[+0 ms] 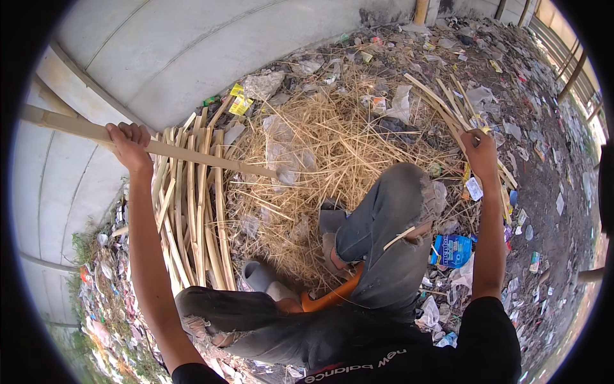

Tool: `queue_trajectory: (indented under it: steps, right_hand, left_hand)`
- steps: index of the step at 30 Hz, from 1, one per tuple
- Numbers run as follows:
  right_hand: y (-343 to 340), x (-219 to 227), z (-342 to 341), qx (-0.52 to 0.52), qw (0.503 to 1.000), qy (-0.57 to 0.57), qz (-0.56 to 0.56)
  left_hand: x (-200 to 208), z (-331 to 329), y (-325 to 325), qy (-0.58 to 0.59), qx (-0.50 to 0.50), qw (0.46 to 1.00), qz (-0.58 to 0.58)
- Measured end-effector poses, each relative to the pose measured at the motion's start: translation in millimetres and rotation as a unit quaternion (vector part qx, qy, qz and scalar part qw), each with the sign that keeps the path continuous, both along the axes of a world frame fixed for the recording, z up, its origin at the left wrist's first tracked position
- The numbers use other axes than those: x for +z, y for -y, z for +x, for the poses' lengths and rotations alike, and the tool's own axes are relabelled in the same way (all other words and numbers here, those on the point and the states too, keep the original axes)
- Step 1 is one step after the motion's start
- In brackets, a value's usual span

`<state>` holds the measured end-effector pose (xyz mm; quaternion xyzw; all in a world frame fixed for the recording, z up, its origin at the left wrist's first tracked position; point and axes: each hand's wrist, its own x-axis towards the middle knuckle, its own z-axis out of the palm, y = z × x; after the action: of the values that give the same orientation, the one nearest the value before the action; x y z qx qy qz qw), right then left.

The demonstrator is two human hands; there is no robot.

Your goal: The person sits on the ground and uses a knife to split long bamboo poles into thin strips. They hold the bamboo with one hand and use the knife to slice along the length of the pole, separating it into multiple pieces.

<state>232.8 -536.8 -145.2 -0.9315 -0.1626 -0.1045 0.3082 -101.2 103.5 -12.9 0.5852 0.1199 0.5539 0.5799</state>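
A long, pale split bamboo strip (211,158) slants across the left side, and my left hand (131,146) is closed round it near its far left part. Its other end hangs over a heap of thin straw-like shavings (326,141). On the right, my right hand (480,152) is closed at a small bundle of narrow bamboo strips (441,105); which of them lie in the fingers is partly hidden. Below my left hand lies a pile of split bamboo lengths (198,211), side by side.
A pale panel wall (192,51) runs behind the left side. Litter (543,166) and wrappers cover the ground, with a blue packet (451,251) right of my bent knee (396,205). Between my legs shows an orange object (332,296), its kind unclear.
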Motion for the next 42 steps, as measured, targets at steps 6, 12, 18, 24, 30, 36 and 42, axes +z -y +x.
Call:
queue_trajectory:
  steps: [6, 12, 18, 24, 30, 36, 42]
  right_hand:
    - [79.2, -116.6, -4.7, -0.162, 0.969, -0.057, -0.175]
    - [91.9, -259.0, -54.2, -0.022, 0.998, 0.010, -0.053]
    - [2.2, -278.9, -181.4, 0.187, 0.948, -0.201, -0.164]
    - [-63.6, -294.8, -250.7, 0.182, 0.934, -0.259, -0.167]
    - [-143.2, -338.6, -234.1, 0.164, 0.911, -0.102, -0.364]
    - [-184.0, -358.8, -229.6, 0.244, 0.850, -0.045, -0.464]
    - [-161.3, -337.2, -219.8, 0.242, 0.857, -0.119, -0.440]
  left_hand:
    - [-27.8, -74.4, -4.6, -0.270, 0.165, 0.948, 0.039]
    - [-72.4, -126.4, 17.8, -0.358, 0.137, 0.919, -0.087]
    - [-97.3, -197.1, 34.4, -0.291, 0.163, 0.936, -0.117]
    - [-67.9, -244.0, 103.5, -0.160, 0.197, 0.964, -0.084]
    - [-56.3, -271.2, 226.8, 0.008, 0.259, 0.955, -0.145]
    - [-109.7, -240.7, 365.6, 0.064, 0.186, 0.909, -0.368]
    - [-170.8, -227.9, 416.6, 0.228, -0.028, 0.789, -0.570]
